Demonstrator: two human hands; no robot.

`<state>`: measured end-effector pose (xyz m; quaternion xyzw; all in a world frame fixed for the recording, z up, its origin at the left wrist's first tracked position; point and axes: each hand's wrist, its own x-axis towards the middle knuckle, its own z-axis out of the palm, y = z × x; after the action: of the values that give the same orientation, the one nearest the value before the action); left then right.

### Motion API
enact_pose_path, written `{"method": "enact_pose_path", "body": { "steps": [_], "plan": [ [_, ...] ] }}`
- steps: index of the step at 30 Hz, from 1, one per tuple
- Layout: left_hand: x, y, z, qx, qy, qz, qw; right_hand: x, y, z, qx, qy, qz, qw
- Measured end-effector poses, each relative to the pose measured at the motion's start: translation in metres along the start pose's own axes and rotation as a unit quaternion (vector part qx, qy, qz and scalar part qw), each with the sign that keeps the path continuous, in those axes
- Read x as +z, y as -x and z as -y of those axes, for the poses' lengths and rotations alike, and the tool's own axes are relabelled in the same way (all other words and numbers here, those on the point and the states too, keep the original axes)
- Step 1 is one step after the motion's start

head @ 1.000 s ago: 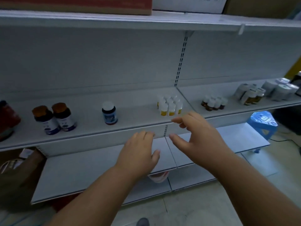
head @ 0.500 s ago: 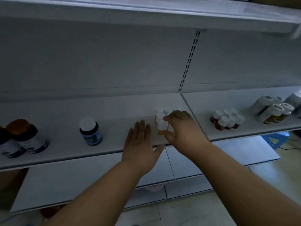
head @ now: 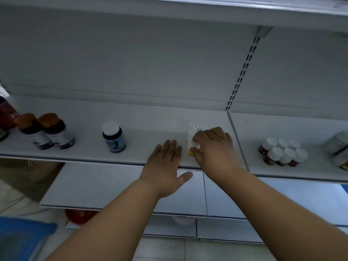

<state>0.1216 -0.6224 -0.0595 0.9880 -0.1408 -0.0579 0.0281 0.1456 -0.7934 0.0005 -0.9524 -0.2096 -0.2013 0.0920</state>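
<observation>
Gripping a little white bottle (head: 191,143) near the front of the shelf (head: 150,131), the right hand (head: 214,147) curls round it. The left hand (head: 163,166) is flat, fingers straight, just beside it.

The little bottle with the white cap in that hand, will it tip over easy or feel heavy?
Probably light: the small bottle fits between thumb and fingers of the right hand. It looks taller than wide, so a push up high may tip it. Its neighbours stand close behind, so it could knock them.
</observation>
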Motion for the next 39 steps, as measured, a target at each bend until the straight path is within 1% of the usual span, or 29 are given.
{"method": "enact_pose_path", "body": {
  "steps": [1, 2, 3, 4, 5, 7, 8, 10, 11, 12, 13, 16, 19, 21, 23, 25, 29, 32, 33, 35, 37, 39],
  "plan": [
    [0.0, 0.0, 0.0, 0.001, 0.002, 0.003, 1.0, -0.008, 0.0, 0.002, 0.011, -0.055, -0.022, 0.998],
    [-0.001, 0.001, -0.001, 0.001, 0.003, 0.004, 1.0, -0.019, -0.002, 0.005, 0.038, -0.138, -0.031, 0.989],
    [-0.002, 0.002, -0.001, 0.001, 0.001, 0.004, 1.0, -0.032, -0.003, 0.009, 0.086, -0.241, -0.022, 0.966],
    [-0.003, 0.002, 0.0, 0.002, -0.001, 0.005, 1.0, -0.043, -0.005, 0.014, 0.142, -0.35, -0.003, 0.926],
    [-0.004, 0.001, 0.001, 0.004, -0.003, 0.008, 1.0, -0.054, -0.006, 0.019, 0.192, -0.448, 0.014, 0.873],
    [-0.006, 0.0, 0.002, 0.007, -0.002, 0.019, 1.0, -0.07, -0.007, 0.028, 0.256, -0.595, 0.017, 0.761],
    [-0.006, 0.0, 0.003, 0.006, 0.002, 0.027, 1.0, -0.075, -0.007, 0.032, 0.276, -0.666, 0.014, 0.693],
    [-0.006, -0.001, 0.002, 0.004, 0.005, 0.032, 0.999, -0.083, -0.005, 0.041, 0.305, -0.785, 0.02, 0.538],
    [-0.006, -0.002, 0.003, 0.004, 0.003, 0.027, 1.0, -0.085, -0.003, 0.045, 0.316, -0.821, 0.026, 0.475],
    [-0.005, -0.003, 0.003, 0.007, 0.002, 0.02, 1.0, -0.087, 0.0, 0.048, 0.32, -0.842, 0.034, 0.433],
    [-0.003, -0.003, 0.004, 0.011, 0.004, 0.015, 1.0, -0.088, 0.004, 0.051, 0.318, -0.854, 0.047, 0.41],
    [0.001, -0.004, 0.007, 0.025, 0.022, 0.002, 0.999, -0.09, 0.014, 0.056, 0.293, -0.873, 0.074, 0.383],
    [-0.002, -0.003, 0.008, 0.028, 0.019, 0.013, 0.999, -0.095, 0.019, 0.057, 0.23, -0.906, 0.095, 0.343],
    [-0.004, -0.002, 0.007, 0.026, 0.02, 0.015, 0.999, -0.096, 0.019, 0.054, 0.196, -0.915, 0.12, 0.332],
    [-0.005, -0.004, 0.006, 0.026, 0.021, 0.01, 0.999, -0.095, 0.02, 0.052, 0.181, -0.914, 0.138, 0.336],
    [-0.005, -0.004, 0.006, 0.029, 0.018, 0.011, 0.999, -0.094, 0.022, 0.052, 0.17, -0.911, 0.142, 0.349],
    [-0.006, -0.002, 0.005, 0.026, 0.012, 0.019, 0.999, -0.095, 0.025, 0.056, 0.187, -0.902, 0.118, 0.371],
    [-0.007, -0.002, 0.005, 0.025, 0.017, 0.02, 0.999, -0.098, 0.022, 0.057, 0.199, -0.905, 0.128, 0.355],
    [-0.006, -0.003, 0.006, 0.027, 0.02, 0.014, 0.999, -0.1, 0.022, 0.057, 0.207, -0.9, 0.134, 0.359],
    [-0.001, -0.005, 0.007, 0.034, 0.027, 0.007, 0.999, -0.102, 0.023, 0.058, 0.224, -0.886, 0.132, 0.384],
    [0.001, -0.006, 0.008, 0.037, 0.03, 0.0, 0.999, -0.101, 0.025, 0.059, 0.243, -0.873, 0.109, 0.41],
    [0.0, -0.006, 0.008, 0.035, 0.026, 0.006, 0.999, -0.101, 0.026, 0.06, 0.241, -0.872, 0.1, 0.414]
  ]
}}
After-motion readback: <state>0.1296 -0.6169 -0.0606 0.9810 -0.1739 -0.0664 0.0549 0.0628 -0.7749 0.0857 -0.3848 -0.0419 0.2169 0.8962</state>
